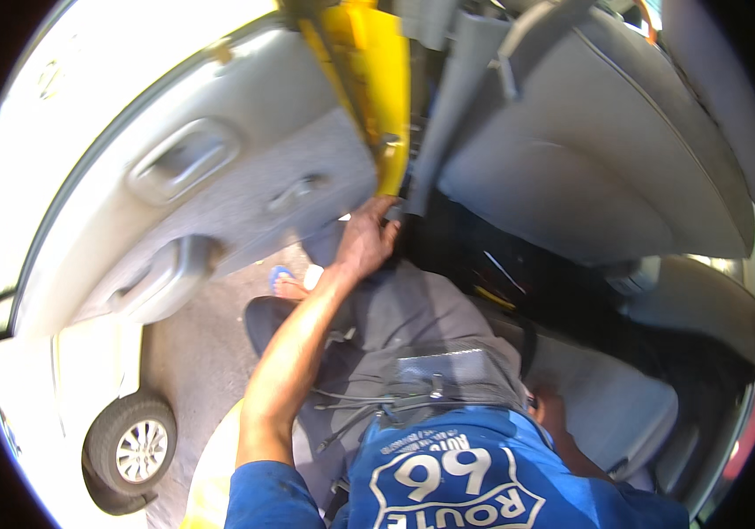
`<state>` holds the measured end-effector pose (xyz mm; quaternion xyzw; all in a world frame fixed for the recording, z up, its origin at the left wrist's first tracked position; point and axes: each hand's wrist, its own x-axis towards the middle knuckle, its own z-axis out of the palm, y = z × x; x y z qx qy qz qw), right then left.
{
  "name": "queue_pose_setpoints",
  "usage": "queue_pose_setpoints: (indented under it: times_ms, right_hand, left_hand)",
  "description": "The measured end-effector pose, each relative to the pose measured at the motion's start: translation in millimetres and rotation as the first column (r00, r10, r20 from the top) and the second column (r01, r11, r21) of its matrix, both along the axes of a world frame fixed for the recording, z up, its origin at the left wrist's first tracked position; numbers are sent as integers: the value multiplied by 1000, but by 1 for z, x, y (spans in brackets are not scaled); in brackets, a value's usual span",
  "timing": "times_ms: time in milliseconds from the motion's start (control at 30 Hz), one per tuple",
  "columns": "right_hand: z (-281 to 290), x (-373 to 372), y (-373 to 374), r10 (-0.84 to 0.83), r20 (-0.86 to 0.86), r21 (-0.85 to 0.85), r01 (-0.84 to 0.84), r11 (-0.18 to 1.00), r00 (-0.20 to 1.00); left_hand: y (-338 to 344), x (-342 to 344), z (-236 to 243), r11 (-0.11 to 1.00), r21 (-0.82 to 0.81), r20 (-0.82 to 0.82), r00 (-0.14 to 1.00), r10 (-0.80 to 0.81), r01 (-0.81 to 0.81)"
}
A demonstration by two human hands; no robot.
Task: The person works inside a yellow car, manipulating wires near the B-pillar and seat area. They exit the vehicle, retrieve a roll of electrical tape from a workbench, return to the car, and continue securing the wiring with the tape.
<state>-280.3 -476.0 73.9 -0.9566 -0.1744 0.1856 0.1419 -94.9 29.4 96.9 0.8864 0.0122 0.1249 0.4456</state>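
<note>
My left hand reaches forward to the lower end of a yellow painted door-frame part, beside the grey trim panel of an open car door. Its fingers are bent at that edge; what exactly they hold is too small to make out. My right hand is low at my right side, beside a grey seat cushion, partly hidden by my body and blurred, so its fingers are unclear.
A grey seatback stands over the dark footwell at right. Below the door's armrest are the pavement and a sandaled foot. A white car body with a wheel is at lower left.
</note>
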Motion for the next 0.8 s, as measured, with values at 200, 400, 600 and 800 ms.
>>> queue_pose_setpoints:
  times_ms: [200,400,600,800]
  right_hand:
    - [73,100,83,-59,187,369,-15,929,981]
    - [81,173,221,21,-372,755,290,589,928]
    - [57,199,246,-107,-468,619,411,669,877]
    - [44,203,221,-144,-378,637,370,677,914]
  left_hand:
    - [88,-118,-15,687,-400,-243,794,558,-606]
    - [111,-177,-63,413,-565,-208,607,767,-715]
    - [94,-171,-61,620,-215,-155,653,741,-755]
    - [93,-169,-63,633,-197,-140,660,738,-749]
